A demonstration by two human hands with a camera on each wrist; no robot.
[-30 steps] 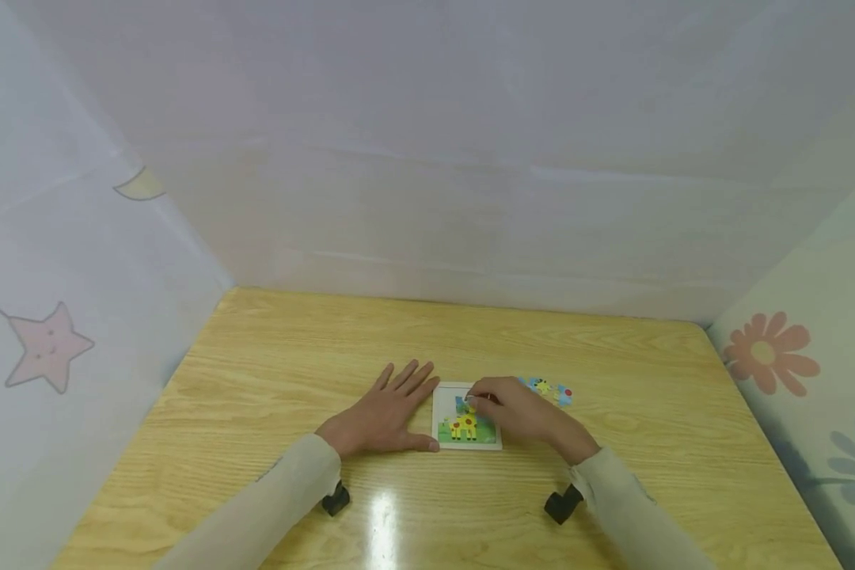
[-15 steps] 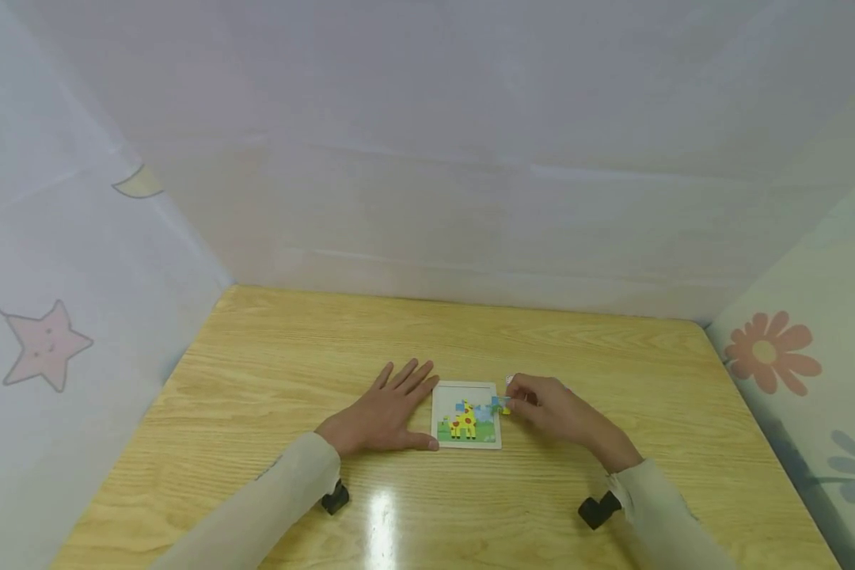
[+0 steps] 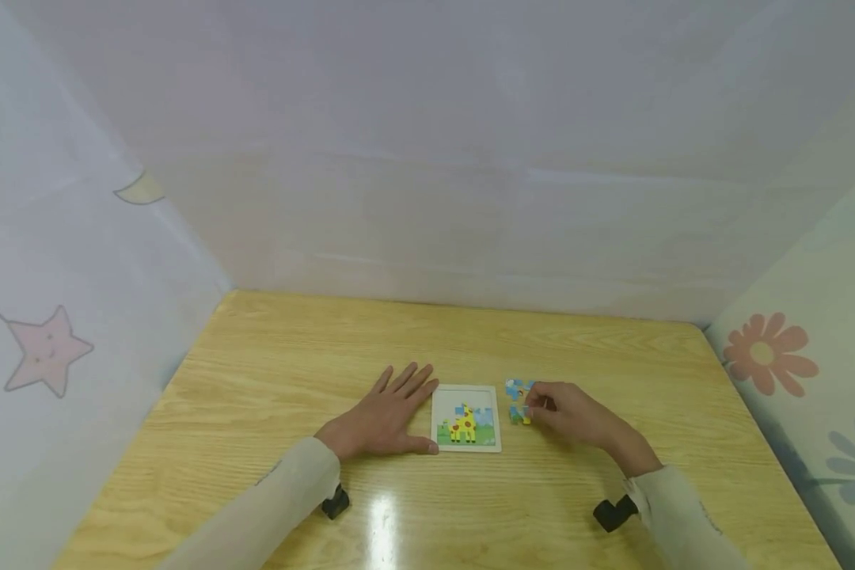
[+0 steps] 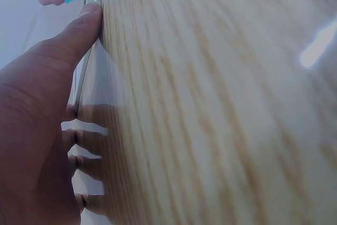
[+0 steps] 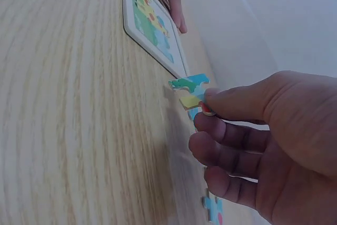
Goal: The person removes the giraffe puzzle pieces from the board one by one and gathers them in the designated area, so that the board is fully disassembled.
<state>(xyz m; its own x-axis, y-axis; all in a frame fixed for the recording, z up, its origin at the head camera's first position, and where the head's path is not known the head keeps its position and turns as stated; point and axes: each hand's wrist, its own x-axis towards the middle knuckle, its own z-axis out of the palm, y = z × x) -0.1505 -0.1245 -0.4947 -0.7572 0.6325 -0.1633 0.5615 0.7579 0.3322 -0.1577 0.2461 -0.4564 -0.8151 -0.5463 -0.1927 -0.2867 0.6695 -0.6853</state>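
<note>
A white-framed jigsaw puzzle board [image 3: 466,449] with a partly assembled giraffe picture lies on the table. My left hand [image 3: 381,418] rests flat beside it, fingers spread, with the index fingertip and thumb at the board's left edge. To the right of the board, my right hand [image 3: 577,416] pinches a puzzle piece [image 5: 190,89] in blue, green and yellow between thumb and index finger. The right wrist view shows that piece raised off the table. Loose blue puzzle pieces [image 3: 516,388] lie just beyond the right fingers, some partly hidden by the hand.
The wooden table [image 3: 313,332] reaches back to a pale cloth wall [image 3: 470,198]. Another loose piece [image 5: 213,209] lies below the right fingers in the right wrist view. A bright glare spot [image 3: 381,522] shows near the front.
My right hand has moved from over the board to its right side, carrying a puzzle piece away. More of the loose pieces now show beside it. My left hand has stayed in place.
</note>
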